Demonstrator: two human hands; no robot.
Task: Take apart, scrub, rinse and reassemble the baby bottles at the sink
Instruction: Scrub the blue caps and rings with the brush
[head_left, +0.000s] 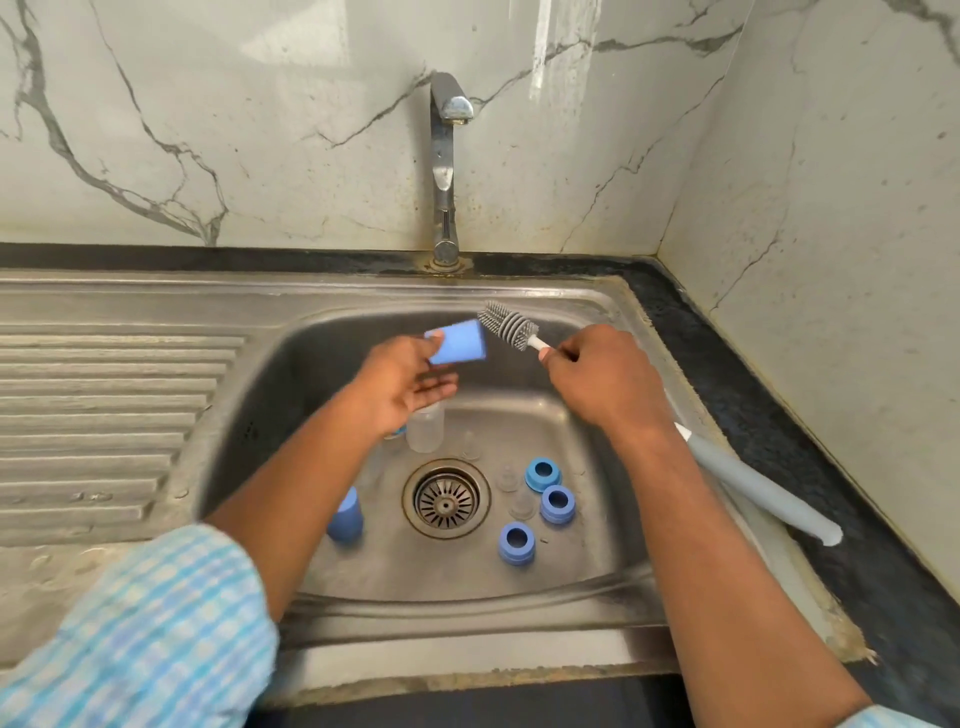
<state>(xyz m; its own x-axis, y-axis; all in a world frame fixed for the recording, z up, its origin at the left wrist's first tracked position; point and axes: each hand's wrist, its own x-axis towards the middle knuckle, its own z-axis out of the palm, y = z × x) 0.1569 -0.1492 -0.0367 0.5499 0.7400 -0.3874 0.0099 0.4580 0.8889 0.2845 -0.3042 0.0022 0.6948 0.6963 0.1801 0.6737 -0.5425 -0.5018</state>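
Left grip (405, 382) pinches the blue plastic cap (460, 343), mouth at 3 o'clock, probably so the grey silicone bottle brush (509, 326) fisted in the right grip (597, 382) slides straight in.

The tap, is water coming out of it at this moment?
No, no stream falls from the spout of the tap into the sink below.

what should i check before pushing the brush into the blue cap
1. Grip on blue cap: ok, left hand pinches one end.
2. Grip on brush: ok, right hand holds it near the bristles.
3. Bristles inside cap: not ok, they are outside, by its wide end.
4. Water from tap: not ok, none visible.
5. Soap on bristles: cannot tell.
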